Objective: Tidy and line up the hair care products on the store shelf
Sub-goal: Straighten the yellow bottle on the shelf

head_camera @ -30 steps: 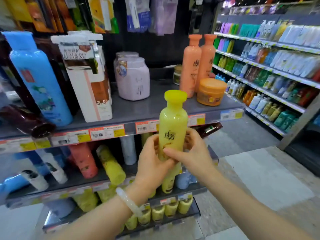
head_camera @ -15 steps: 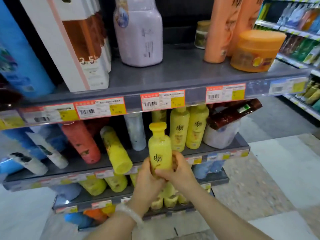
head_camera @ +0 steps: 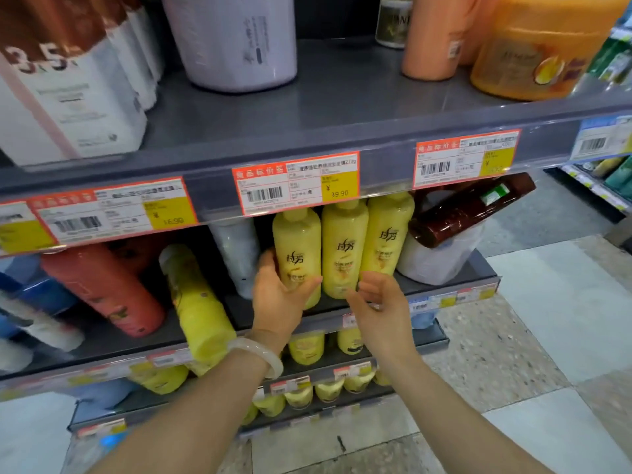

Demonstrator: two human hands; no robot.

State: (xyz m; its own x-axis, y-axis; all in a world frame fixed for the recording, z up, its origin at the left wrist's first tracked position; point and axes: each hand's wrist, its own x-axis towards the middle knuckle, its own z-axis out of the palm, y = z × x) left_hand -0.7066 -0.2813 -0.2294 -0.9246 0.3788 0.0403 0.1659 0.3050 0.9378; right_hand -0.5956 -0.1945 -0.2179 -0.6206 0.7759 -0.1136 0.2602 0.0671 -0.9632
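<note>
Head view: While the camera looks down at a grey store shelf unit, both forearms reach in toward its second shelf [head_camera: 444,285].
Left hand: the left hand [head_camera: 278,295] is wrapped around the lower part of the leftmost yellow bottle [head_camera: 297,249], fingers behind its left side and thumb across the front near the label; a pale bangle [head_camera: 258,354] sits on that wrist.
Right hand: the right hand [head_camera: 381,295] is spread with loosely bent fingers, holding nothing, just in front of the base of the middle yellow bottle [head_camera: 343,248]; whether a fingertip touches it cannot be told.
Yellow row: three matching yellow bottles stand upright side by side on the second shelf, the third bottle [head_camera: 388,234] on the right, their caps hidden behind the price strip [head_camera: 295,183].
To the left: a white bottle [head_camera: 236,254] stands beside the held one; a tipped yellow bottle [head_camera: 200,309] and a red bottle [head_camera: 102,289] lean over.
To the right: a dark brown bottle [head_camera: 468,210] lies tilted on top of a white tub [head_camera: 441,258].
Top shelf: a lilac jar [head_camera: 232,39], an orange tub [head_camera: 540,53] and white boxes [head_camera: 68,90] stand there.
Lower shelves: small yellow bottles [head_camera: 307,348] sit in rows, partly hidden.
</note>
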